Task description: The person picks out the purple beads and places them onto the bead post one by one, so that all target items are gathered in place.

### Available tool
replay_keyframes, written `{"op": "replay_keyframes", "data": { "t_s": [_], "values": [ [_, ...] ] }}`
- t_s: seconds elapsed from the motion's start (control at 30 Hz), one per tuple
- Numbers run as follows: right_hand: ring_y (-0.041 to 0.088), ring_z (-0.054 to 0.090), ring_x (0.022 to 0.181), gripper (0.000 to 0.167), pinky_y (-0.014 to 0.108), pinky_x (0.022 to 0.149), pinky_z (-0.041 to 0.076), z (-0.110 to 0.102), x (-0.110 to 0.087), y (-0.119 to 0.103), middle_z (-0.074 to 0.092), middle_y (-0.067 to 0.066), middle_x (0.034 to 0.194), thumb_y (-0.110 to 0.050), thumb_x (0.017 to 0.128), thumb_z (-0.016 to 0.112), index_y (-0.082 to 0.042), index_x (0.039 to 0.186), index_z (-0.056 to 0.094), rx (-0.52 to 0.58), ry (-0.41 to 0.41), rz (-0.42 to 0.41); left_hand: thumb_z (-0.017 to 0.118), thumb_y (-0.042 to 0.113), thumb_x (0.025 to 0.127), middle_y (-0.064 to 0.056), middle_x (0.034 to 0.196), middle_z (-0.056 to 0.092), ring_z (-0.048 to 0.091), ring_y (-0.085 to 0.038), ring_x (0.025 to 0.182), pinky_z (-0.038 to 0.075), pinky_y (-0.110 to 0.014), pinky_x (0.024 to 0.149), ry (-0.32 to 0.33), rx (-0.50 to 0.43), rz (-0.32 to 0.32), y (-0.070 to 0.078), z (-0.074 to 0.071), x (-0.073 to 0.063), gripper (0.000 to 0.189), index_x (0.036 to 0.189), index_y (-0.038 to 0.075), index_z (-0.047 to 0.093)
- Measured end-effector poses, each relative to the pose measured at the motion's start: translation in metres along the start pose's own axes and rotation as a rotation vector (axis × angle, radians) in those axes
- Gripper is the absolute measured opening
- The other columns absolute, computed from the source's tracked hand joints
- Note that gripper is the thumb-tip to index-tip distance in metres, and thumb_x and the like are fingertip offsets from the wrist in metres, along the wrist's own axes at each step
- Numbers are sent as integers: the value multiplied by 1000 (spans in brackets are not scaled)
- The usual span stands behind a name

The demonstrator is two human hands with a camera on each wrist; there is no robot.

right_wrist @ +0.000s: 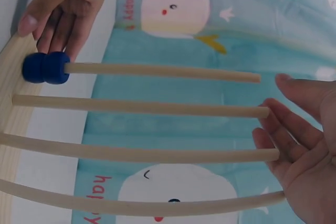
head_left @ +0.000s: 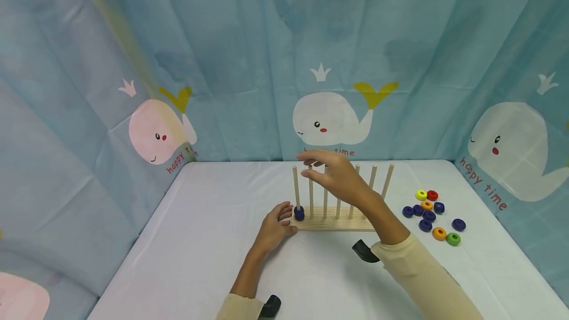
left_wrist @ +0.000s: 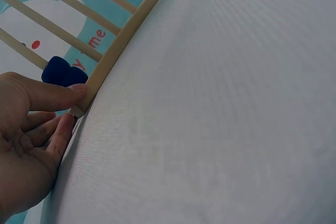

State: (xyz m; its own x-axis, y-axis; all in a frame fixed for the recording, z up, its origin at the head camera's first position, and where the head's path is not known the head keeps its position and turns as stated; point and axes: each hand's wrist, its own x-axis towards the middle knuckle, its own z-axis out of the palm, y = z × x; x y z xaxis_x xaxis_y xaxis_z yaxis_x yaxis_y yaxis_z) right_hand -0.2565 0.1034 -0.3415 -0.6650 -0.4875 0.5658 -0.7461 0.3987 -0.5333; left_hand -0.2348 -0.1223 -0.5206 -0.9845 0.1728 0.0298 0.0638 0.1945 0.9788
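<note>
A wooden peg rack with a row of upright pegs stands on the white table. Two dark blue beads are stacked at the bottom of its leftmost peg. At that end, my left hand grips the base between thumb and fingers, as the left wrist view shows. Above the left pegs hovers my right hand, fingers spread from the thumb and nothing between them. Its fingers are close to the peg tops in the right wrist view; whether they touch cannot be told.
Right of the rack lie loose beads: several dark blue ones, a yellow one, a red one, orange ones and a green one. A blue whale-print curtain surrounds the white table.
</note>
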Motion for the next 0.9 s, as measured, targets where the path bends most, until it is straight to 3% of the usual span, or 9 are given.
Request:
{"op": "replay_keyframes", "data": {
  "t_s": [0.2, 0.47, 0.73, 0.9],
  "values": [
    [19, 72, 108, 36, 36, 92, 62, -11, -8, 2, 76, 4, 129, -8, 95, 79, -9, 131, 74, 7, 70, -39, 77, -8, 83, -23, 153, 55, 54, -40, 142, 52, -46, 116, -7, -2, 2, -1, 2, 1, 81, 157, -6, 43],
    [15, 71, 108, 36, 34, 89, 64, -25, -25, 2, 75, -1, 127, -8, 95, 80, -13, 130, 75, -9, 145, -5, 77, -7, 84, -23, 154, 55, 54, -40, 141, 52, -49, 116, -6, -10, 8, 0, 1, 2, 81, 157, -5, 43],
    [15, 71, 100, 32, 16, 83, 59, -42, -46, 10, 76, 1, 120, -2, 94, 79, -12, 124, 77, 21, 253, 12, 77, -7, 84, -22, 153, 55, 55, -39, 141, 53, -45, 115, 2, 24, 7, -3, 1, 3, 80, 156, -4, 44],
    [11, 68, 98, 33, 12, 83, 56, -53, -61, 13, 77, 4, 116, 1, 93, 78, -12, 123, 77, 9, 298, 23, 77, -7, 85, -22, 154, 55, 55, -39, 142, 53, -45, 116, 2, 12, 6, -3, 1, 2, 79, 157, -3, 44]
  ]
}}
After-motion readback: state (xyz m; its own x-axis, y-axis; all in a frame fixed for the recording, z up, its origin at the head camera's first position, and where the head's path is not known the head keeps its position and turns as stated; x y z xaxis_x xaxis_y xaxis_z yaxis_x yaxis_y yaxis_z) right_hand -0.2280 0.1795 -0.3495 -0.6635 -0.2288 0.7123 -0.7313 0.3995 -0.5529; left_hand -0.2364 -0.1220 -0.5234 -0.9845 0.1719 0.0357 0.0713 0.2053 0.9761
